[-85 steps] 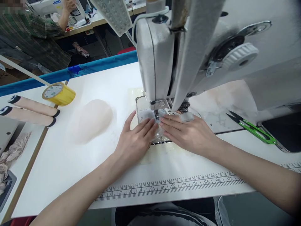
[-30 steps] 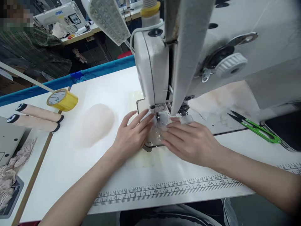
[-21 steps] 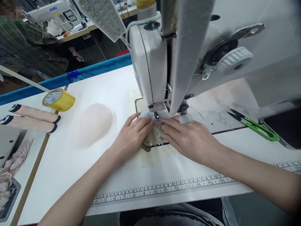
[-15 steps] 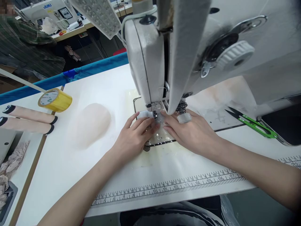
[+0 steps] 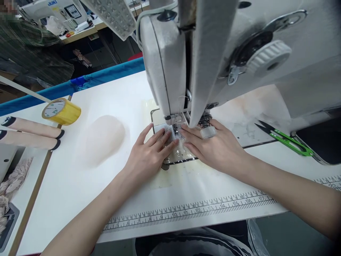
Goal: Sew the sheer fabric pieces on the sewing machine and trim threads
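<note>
My left hand (image 5: 147,154) lies flat, fingers spread, pressing a small sheer piece of fabric (image 5: 170,134) onto the needle plate (image 5: 183,156) of a white sewing machine (image 5: 170,60). My right hand (image 5: 213,149) lies flat on the fabric's other side, fingertips close to the presser foot (image 5: 176,129). A clear thimble-like cap (image 5: 207,132) sits on one right finger. The fabric's edge runs under the foot between the two hands.
A pale pink fabric piece (image 5: 99,140) lies left of the machine. A yellow tape roll (image 5: 61,111) and two skin-coloured tubes (image 5: 29,133) are at the far left. Green thread snips (image 5: 286,138) lie at right. A printed ruler (image 5: 191,209) runs along the table front. Another person (image 5: 29,46) sits beyond.
Both hands pulled back briefly from the foot, then returned and pressed flat on the sheer piece. The piece now sits squarely under the foot. The view shifted slightly.
</note>
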Action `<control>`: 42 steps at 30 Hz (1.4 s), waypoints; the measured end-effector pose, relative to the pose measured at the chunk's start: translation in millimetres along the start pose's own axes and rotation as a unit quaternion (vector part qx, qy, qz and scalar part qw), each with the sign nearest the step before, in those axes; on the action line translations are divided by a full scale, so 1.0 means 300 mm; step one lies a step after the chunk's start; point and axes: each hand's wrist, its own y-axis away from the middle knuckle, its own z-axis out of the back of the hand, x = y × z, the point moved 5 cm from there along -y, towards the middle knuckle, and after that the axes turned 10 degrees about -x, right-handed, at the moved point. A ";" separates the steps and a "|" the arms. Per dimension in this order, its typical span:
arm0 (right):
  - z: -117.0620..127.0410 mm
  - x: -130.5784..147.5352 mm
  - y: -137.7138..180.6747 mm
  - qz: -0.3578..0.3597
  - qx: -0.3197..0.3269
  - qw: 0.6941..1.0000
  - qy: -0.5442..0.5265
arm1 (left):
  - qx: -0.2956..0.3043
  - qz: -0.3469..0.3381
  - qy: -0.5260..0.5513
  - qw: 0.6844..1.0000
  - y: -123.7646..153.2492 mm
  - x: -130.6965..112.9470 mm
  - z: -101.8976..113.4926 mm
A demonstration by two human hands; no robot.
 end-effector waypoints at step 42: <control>0.054 0.040 0.014 0.100 -0.053 0.993 -0.031 | -0.052 0.002 0.007 0.999 0.000 -0.040 0.024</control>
